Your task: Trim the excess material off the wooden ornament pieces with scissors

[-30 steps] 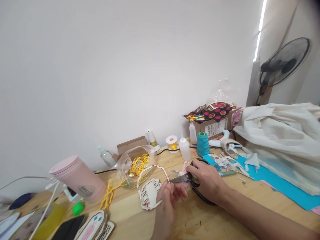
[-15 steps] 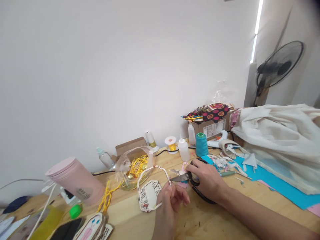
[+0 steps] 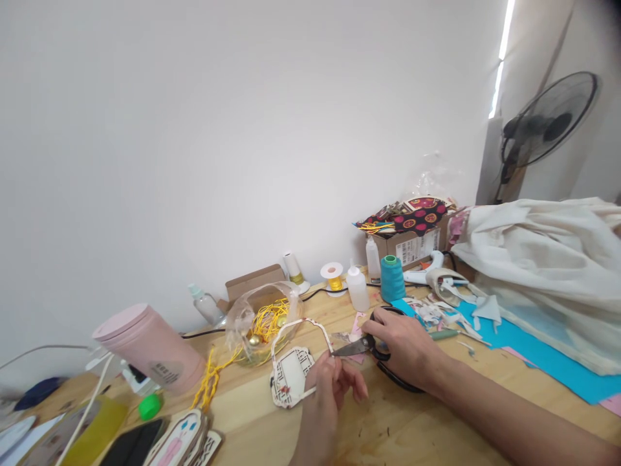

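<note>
The left hand [image 3: 334, 377] pinches a thin white frame [image 3: 324, 329] near the scissors' [image 3: 353, 348] tips, presumably to steady its narrow edge. The right hand [image 3: 405, 342] grips the black handles, apparently for blade control. The frame stands above the counter [image 3: 252, 421], its loop partly around a patterned panel [image 3: 294, 372].

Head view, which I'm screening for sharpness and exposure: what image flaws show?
In the head view, the narrow bright strip at upper right looks blown out; the top right corner darkens; the cylindrical pink tumbler and round black fan lean outward, probably from wide-angle distortion; the tumbler's print is unreadably soft.
</note>
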{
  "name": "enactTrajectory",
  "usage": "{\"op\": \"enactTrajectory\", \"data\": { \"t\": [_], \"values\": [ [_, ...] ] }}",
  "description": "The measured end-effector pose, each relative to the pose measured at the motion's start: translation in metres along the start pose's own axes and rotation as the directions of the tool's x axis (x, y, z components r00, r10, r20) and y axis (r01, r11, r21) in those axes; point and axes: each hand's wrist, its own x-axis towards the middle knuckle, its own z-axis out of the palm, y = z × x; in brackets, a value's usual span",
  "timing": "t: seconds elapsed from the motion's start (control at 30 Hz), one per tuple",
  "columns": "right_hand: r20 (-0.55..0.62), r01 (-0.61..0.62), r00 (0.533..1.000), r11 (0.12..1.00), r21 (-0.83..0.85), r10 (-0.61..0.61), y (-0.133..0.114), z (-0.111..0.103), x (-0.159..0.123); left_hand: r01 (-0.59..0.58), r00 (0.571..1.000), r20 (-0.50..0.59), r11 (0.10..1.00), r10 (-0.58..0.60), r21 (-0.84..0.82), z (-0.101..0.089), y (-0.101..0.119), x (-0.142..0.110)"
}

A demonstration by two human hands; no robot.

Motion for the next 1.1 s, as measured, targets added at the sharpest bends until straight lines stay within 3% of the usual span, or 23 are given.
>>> {"op": "enactTrajectory", "data": {
  "t": [0.2, 0.3, 0.53, 0.6, 0.67, 0.7, 0.87, 0.97, 1.1],
  "values": [
    [-0.033, -0.048, 0.998, 0.999, 0.013, 0.048, -0.002, 0.000, 0.000, 0.043, 0.997, -0.055, 0.996, -0.047, -0.077, 0.009, 0.004, -0.001],
    [-0.013, -0.032, 0.999, 0.999, 0.022, 0.032, -0.003, 0.000, 0.000, 0.037, 0.998, -0.042, 0.996, -0.041, -0.081, 0.008, 0.005, 0.000],
    [0.029, -0.119, 0.993, 0.993, 0.005, 0.118, -0.004, 0.000, 0.003, 0.061, 0.995, -0.077, 0.997, -0.065, -0.048, 0.005, 0.000, 0.000],
    [0.016, -0.190, 0.982, 0.982, 0.010, 0.190, 0.002, -0.004, 0.005, 0.072, 0.997, -0.005, 0.997, -0.072, 0.035, 0.010, -0.003, -0.004],
    [-0.017, -0.271, 0.962, 0.963, 0.003, 0.271, 0.008, -0.009, 0.006, 0.065, 0.986, 0.140, 0.987, -0.085, 0.145, 0.016, -0.006, -0.010],
    [-0.034, -0.288, 0.957, 0.958, 0.001, 0.288, 0.010, -0.011, 0.006, 0.053, 0.985, 0.153, 0.987, -0.076, 0.150, 0.019, -0.007, -0.012],
    [-0.146, -0.148, 0.973, 0.970, 0.191, 0.178, 0.003, -0.007, 0.004, 0.006, 1.000, 0.012, 1.000, -0.006, 0.014, 0.019, 0.002, -0.012],
    [-0.138, -0.107, 0.979, 0.954, 0.279, 0.151, 0.000, 0.000, 0.002, -0.005, 0.999, -0.039, 0.999, 0.003, -0.048, 0.012, 0.009, -0.006],
    [-0.093, -0.078, 0.990, 0.962, 0.262, 0.106, 0.001, -0.001, 0.000, -0.012, 0.996, -0.093, 0.999, 0.008, -0.040, 0.006, 0.010, -0.001]
  ]
}}
